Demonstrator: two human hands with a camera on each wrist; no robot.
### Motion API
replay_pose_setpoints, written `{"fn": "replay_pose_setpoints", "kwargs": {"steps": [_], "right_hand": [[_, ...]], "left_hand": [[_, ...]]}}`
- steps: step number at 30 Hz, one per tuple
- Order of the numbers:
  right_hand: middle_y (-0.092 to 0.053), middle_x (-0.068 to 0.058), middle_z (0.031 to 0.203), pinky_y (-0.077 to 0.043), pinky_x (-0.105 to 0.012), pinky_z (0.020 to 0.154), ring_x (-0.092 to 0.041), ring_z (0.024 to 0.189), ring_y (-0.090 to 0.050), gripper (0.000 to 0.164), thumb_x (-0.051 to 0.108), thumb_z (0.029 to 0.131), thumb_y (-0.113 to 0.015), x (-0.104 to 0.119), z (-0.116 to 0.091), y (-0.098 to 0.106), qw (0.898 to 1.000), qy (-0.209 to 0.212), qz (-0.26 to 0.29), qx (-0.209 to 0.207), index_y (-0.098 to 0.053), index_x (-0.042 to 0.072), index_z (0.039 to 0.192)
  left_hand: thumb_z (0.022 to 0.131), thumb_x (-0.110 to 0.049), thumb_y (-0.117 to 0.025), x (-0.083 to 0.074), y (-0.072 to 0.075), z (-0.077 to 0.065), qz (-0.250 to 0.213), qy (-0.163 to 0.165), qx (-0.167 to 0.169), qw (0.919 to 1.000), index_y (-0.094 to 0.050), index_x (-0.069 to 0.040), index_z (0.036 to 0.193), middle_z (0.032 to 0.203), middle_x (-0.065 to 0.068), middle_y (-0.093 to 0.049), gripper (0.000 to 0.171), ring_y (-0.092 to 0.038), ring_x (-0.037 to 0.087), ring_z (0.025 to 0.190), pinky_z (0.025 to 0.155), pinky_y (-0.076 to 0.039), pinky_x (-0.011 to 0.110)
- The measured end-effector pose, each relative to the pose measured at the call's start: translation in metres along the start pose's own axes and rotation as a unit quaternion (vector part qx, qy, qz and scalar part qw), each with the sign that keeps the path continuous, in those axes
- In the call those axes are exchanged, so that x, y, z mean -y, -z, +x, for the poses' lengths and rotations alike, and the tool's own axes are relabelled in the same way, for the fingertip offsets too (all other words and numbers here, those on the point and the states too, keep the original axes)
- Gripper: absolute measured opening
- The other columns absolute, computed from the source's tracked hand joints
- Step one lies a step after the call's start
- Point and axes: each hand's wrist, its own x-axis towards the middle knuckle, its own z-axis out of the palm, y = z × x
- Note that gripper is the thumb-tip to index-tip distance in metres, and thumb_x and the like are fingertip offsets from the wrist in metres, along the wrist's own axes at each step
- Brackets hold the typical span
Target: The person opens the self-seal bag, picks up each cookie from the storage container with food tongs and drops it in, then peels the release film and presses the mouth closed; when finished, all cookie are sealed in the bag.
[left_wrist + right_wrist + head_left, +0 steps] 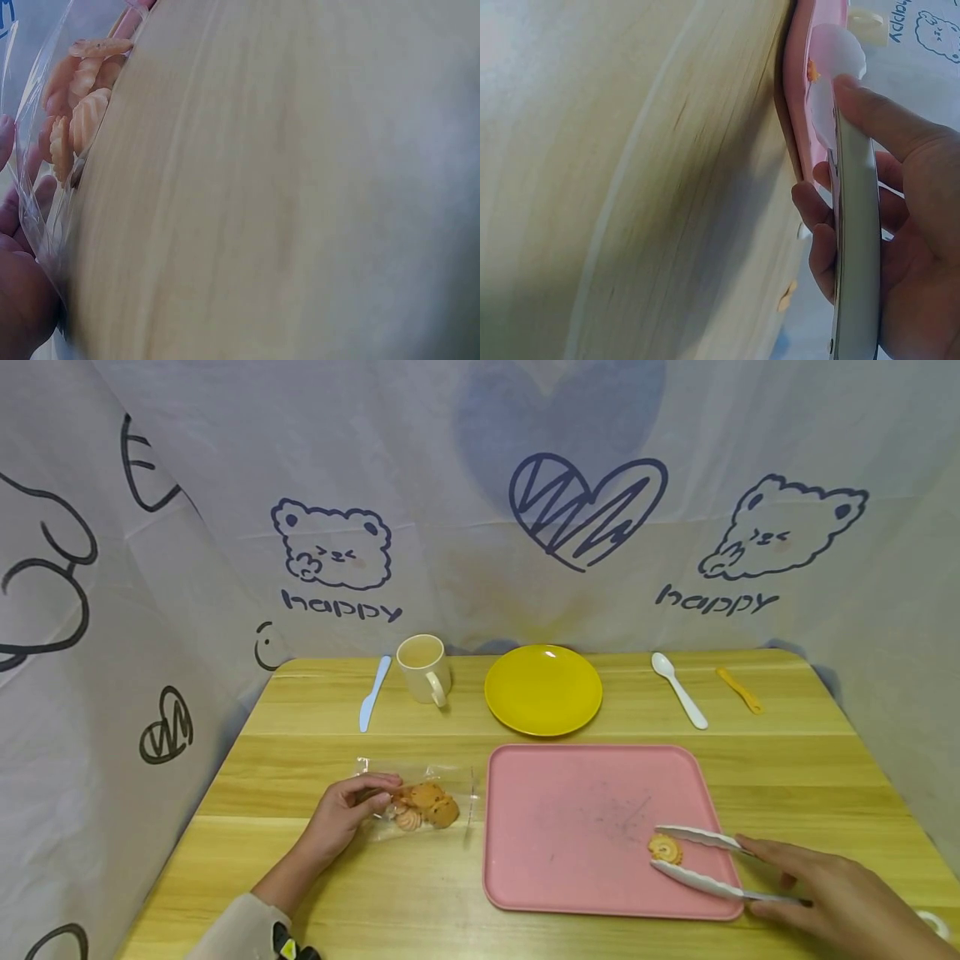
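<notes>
Two hands at work. Left hand (341,814): thumb and fingers pinching a clear plastic bag (463,781) of golden-brown cookies (431,802); best held lightly, sparing brittle edges. Next, rightward: a flat pink rectangular tray (555,827). Above or on its right side, a small round ridged golden cookie (665,850) between the tips of silvery metal tongs (701,882); unclear whether squeezed or loose. Right hand (843,889): curled round the tongs; keep low, change pressure gently, avoid twisting.

Right hand (922,210) grips tongs (859,240); white tips (844,54) at pink tray (799,90); orange cookie (813,70) near tips
</notes>
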Motion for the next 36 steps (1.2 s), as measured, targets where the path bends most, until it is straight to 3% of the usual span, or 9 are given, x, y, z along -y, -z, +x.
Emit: {"fn": "replay_pose_setpoints", "kwargs": {"steps": [8,13,22,30,36], "right_hand": [[-0.06,0.014,0.084,-0.046,-0.027,0.06,0.002,0.069,-0.05,0.086,0.075,0.077,-0.059,0.001,0.0,0.0,1.0,0.001,-0.004,-0.01,-0.051,0.021,0.143],[-0.054,0.015,0.079,-0.041,-0.024,0.058,0.002,0.065,-0.045,0.083,0.075,0.076,-0.06,0.008,0.001,0.0,0.999,0.016,-0.013,-0.044,-0.055,0.022,0.14],[-0.054,0.022,0.083,-0.038,-0.019,0.055,0.006,0.066,-0.041,0.067,0.062,0.079,-0.069,0.028,0.012,0.001,0.983,0.109,-0.009,-0.15,-0.06,0.026,0.135],[-0.062,0.018,0.097,-0.039,-0.019,0.058,0.005,0.069,-0.042,0.064,0.054,0.078,-0.076,0.05,0.029,0.001,0.966,0.173,-0.006,-0.19,-0.061,0.027,0.134],[-0.067,0.012,0.113,-0.041,-0.018,0.059,0.005,0.068,-0.044,0.065,0.048,0.078,-0.079,0.074,0.052,-0.002,0.959,0.214,0.009,-0.185,-0.06,0.025,0.136]], "left_hand": [[0.094,-0.001,-0.061,-0.001,0.0,-0.001,0.001,-0.004,0.006,1.0,-0.065,0.01,0.112,0.124,0.022,-0.062,0.022,-0.058,0.012,0.118,0.098,-0.049,0.023],[0.095,-0.001,-0.061,-0.001,0.0,-0.001,-0.001,-0.009,0.009,0.9999,-0.065,0.011,0.112,0.124,0.021,-0.063,0.022,-0.058,0.012,0.119,0.098,-0.049,0.022],[0.095,-0.001,-0.06,-0.001,0.0,-0.001,-0.006,-0.005,0.009,0.9999,-0.065,0.011,0.112,0.124,0.023,-0.062,0.022,-0.058,0.013,0.12,0.1,-0.048,0.023],[0.095,-0.002,-0.061,-0.002,0.0,-0.001,-0.004,-0.002,0.008,1.0,-0.064,0.012,0.113,0.125,0.025,-0.061,0.023,-0.057,0.014,0.12,0.1,-0.047,0.023],[0.095,-0.003,-0.061,-0.003,0.0,-0.001,-0.005,0.002,0.008,1.0,-0.065,0.011,0.113,0.126,0.026,-0.06,0.023,-0.057,0.014,0.121,0.101,-0.047,0.023]]}}
